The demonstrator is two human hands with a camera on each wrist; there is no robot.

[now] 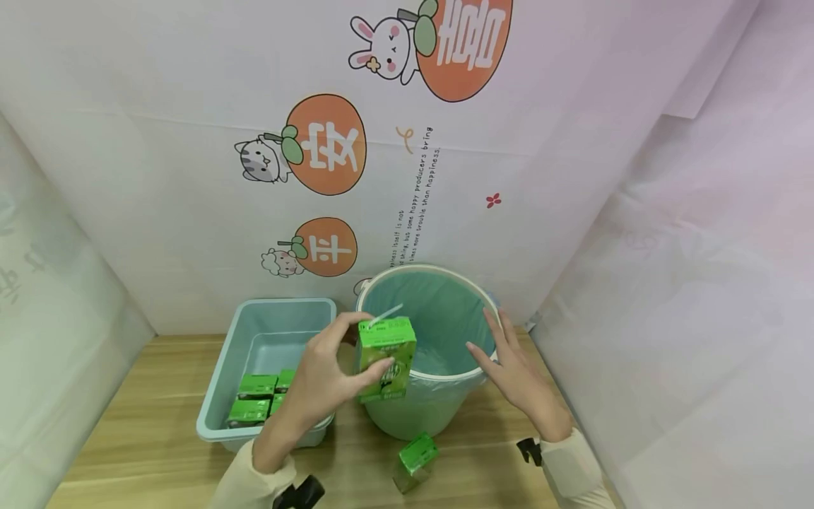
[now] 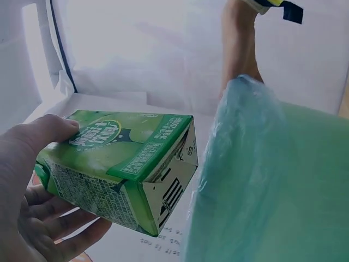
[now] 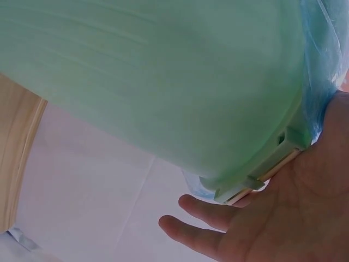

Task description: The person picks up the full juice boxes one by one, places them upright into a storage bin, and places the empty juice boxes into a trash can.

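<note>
My left hand (image 1: 321, 375) grips a green juice box (image 1: 389, 364), thumb on its front and fingers behind, over the left rim of the bin. A pale straw (image 1: 386, 315) sticks out of the box's top. In the left wrist view the box (image 2: 117, 158) shows its printed side and its bottom end. My right hand (image 1: 511, 367) lies at the right rim of the pale green bin (image 1: 407, 410), fingers extended along it. A thin bluish bag (image 2: 240, 125) lines the bin and folds over its rim. In the right wrist view, the right hand (image 3: 272, 218) is beside the rim.
A light blue tub (image 1: 219, 382) stands left of the bin with several green boxes (image 1: 249, 410) in its near part. Another green box (image 1: 416, 459) stands on the wooden table (image 1: 133, 417) in front of the bin. White printed cloth (image 1: 191, 212) surrounds the table.
</note>
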